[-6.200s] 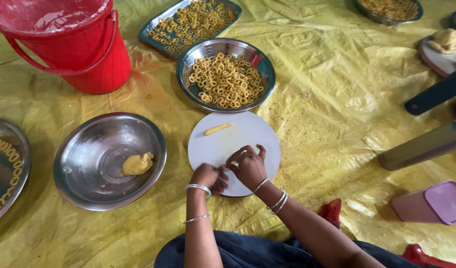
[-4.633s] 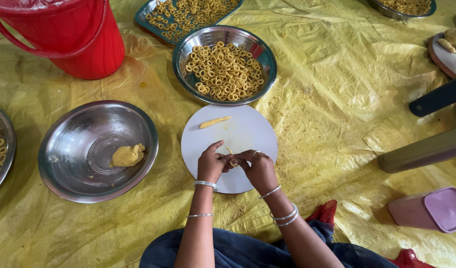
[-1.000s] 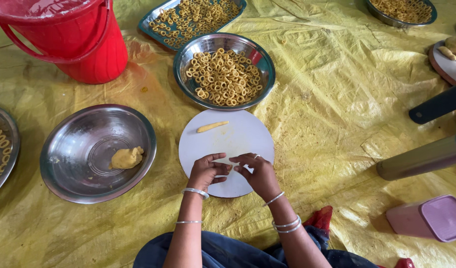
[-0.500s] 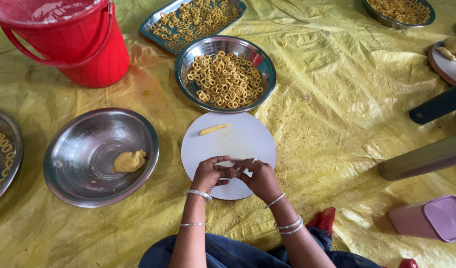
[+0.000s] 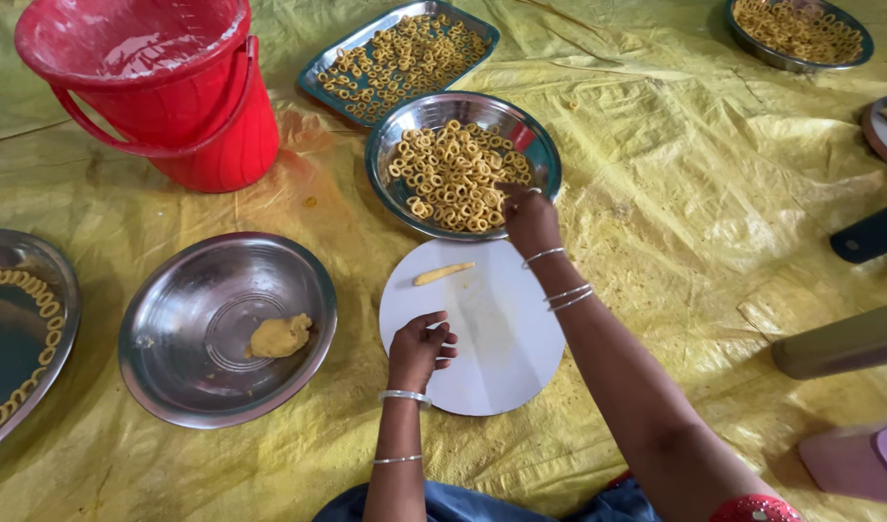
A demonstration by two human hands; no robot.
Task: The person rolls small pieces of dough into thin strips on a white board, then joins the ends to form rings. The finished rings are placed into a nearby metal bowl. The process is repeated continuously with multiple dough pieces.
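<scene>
Since half a second ago, the right hand (image 5: 529,220) has left the white round board (image 5: 506,372) and reached forward to the steel bowl of dough rings (image 5: 461,164). Its fingers are bent together over the near rim of the bowl, just above the rings; whether they pinch a ring, I cannot tell, because the back of the hand hides the fingertips. The left hand (image 5: 419,350) has stayed at the near left edge of the board, loosely curled, the fingers close together; if something small is inside, it does not show.

On the far part of the board lies a short stick of yellow dough (image 5: 443,275), alone. Its long axis runs left to right, the right end a little farther from the person.

To the left of the board stands a wide steel basin (image 5: 173,367) with a lump of dough (image 5: 279,336) in it. Behind the bowl is a rectangular tray of rings (image 5: 402,56), and a red bucket (image 5: 163,92) stands at the far left. Everything rests on a wrinkled yellow plastic sheet (image 5: 675,174) spread on the floor.
</scene>
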